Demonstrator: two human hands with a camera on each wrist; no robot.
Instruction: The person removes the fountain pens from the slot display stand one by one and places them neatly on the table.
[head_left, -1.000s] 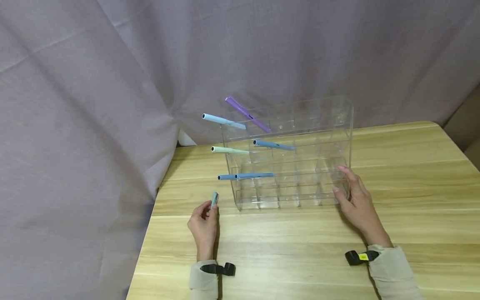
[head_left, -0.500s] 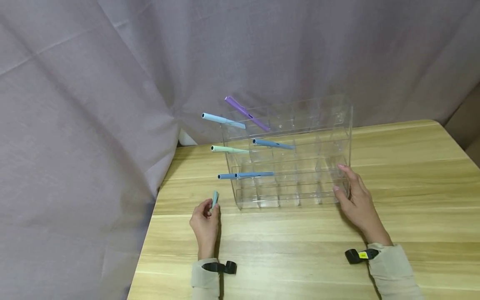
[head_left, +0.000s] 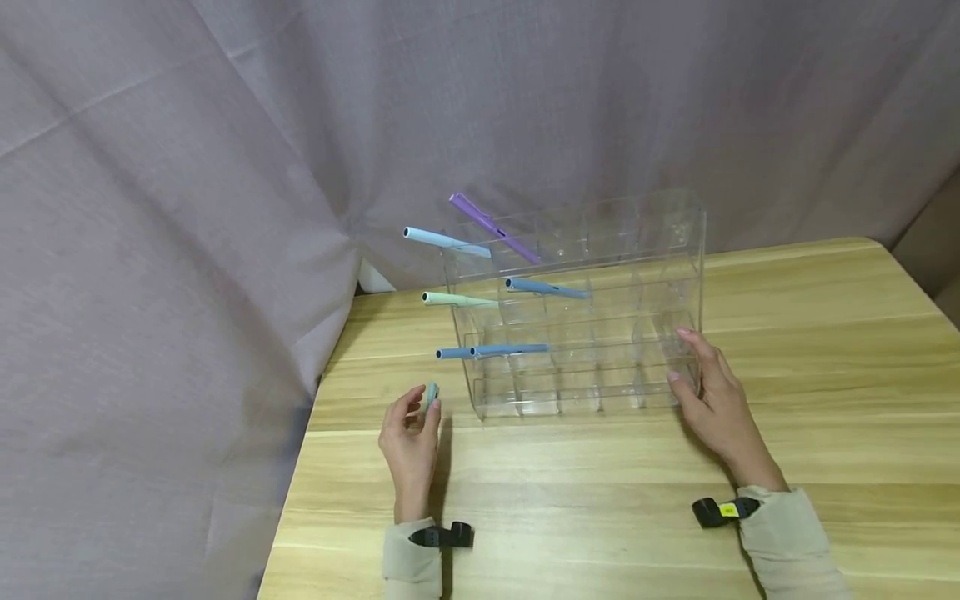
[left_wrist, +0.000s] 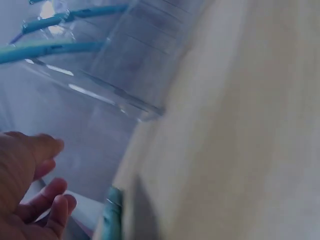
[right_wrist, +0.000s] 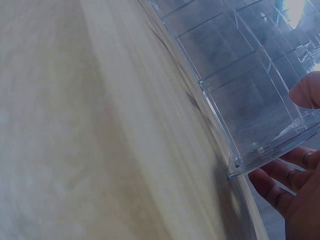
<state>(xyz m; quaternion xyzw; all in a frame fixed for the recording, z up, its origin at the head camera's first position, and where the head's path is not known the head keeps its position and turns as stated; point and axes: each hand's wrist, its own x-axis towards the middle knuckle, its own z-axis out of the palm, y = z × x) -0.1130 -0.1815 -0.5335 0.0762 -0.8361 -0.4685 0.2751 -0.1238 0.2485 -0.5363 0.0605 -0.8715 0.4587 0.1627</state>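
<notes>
A clear acrylic pen rack [head_left: 577, 392] with tiers of compartments stands on the table, and several pens slant out of its left part. My right hand [head_left: 720, 417] grips the rack's right side; in the right wrist view the thumb is on the inner side of the end wall [right_wrist: 280, 152] and the fingers are outside. Left of the rack, a teal pen [left_wrist: 113, 215] lies on the table. My left hand [head_left: 409, 442] is just beside that pen, thumb and fingers parted with nothing between them. In the head view the thumb partly hides the pen.
In the rack are a purple pen [head_left: 493, 227], a light blue pen [head_left: 446, 242], a pale green pen [head_left: 459, 299] and several darker blue pens [head_left: 547, 288]. A grey curtain [head_left: 525, 100] hangs behind the wooden table [head_left: 570, 500]. The table's left edge is near my left hand.
My left hand pinched the teal pen earlier; its fingers have now opened and come away, leaving the pen on the table. The right hand and the rack have hardly moved.
</notes>
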